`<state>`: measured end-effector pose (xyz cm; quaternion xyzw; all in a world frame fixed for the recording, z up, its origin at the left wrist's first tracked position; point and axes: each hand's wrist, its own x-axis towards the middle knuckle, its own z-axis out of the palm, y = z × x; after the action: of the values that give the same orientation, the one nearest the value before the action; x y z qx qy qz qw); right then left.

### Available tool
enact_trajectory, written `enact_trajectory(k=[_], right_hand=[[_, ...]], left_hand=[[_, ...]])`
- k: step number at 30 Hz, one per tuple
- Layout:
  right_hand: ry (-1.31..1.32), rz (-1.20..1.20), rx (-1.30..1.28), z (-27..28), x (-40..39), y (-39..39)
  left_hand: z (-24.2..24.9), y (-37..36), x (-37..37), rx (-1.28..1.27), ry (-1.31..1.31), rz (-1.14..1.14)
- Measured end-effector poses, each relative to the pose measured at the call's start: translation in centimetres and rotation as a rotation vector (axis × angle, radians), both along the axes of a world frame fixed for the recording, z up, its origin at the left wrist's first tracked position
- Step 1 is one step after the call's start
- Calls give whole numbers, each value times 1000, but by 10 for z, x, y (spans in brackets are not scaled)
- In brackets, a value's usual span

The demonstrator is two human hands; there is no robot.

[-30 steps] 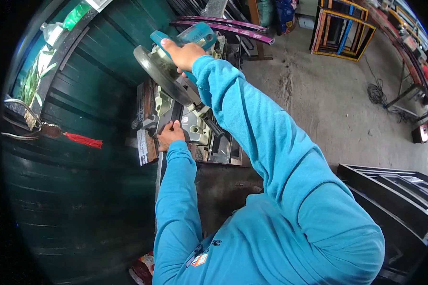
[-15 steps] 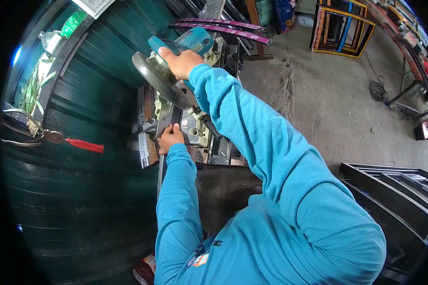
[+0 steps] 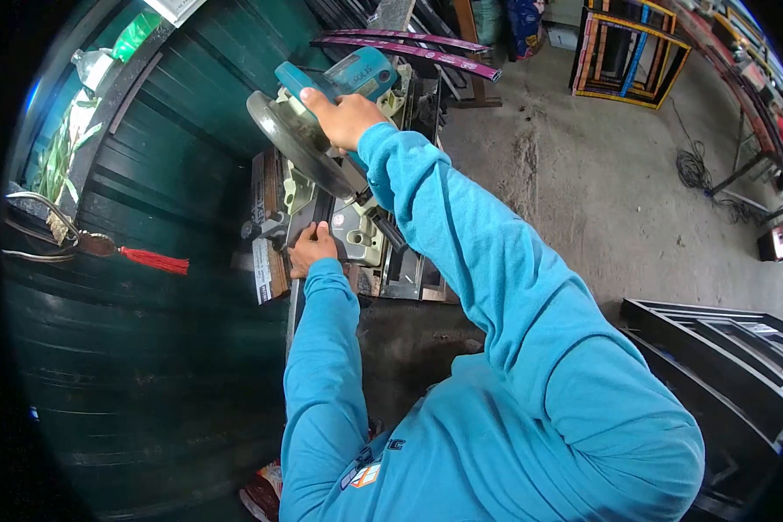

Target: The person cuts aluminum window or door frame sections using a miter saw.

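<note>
A teal miter saw (image 3: 367,73) with a round grey blade guard (image 3: 291,143) stands over its pale metal base (image 3: 359,237). My right hand (image 3: 346,117) is wrapped round the saw's handle, thumb on top. Lower down, my left hand (image 3: 311,249) presses on a dark flat piece (image 3: 344,250) on the saw base, left of and below the guard. Its thumb and a finger show on the piece, and the other fingers are hidden. A grey clamp knob (image 3: 250,230) sits just left of my left hand.
Purple curved strips (image 3: 409,48) lie beyond the saw. A dark green corrugated wall (image 3: 148,348) runs along the left, with a red tassel (image 3: 154,260) hanging there. Coloured frames (image 3: 631,52) stand at the back right, black metal frames (image 3: 722,348) at the lower right.
The saw head and my right hand appear slightly further right and the guard a little lower. My left hand keeps its place on the base.
</note>
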<state>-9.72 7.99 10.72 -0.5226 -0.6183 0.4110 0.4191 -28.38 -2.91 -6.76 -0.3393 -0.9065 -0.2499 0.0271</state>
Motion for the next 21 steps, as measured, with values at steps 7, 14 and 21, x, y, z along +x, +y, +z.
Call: enact_trajectory(k=[7, 14, 21], right_hand=[[-1, 33, -19, -2, 2, 0], [18, 19, 0, -16, 4, -4], [51, 55, 24, -31, 7, 0]], left_hand=[[3, 0, 2, -20, 4, 15], [-4, 1, -3, 10, 39, -11], [-1, 3, -3, 34, -8, 1]])
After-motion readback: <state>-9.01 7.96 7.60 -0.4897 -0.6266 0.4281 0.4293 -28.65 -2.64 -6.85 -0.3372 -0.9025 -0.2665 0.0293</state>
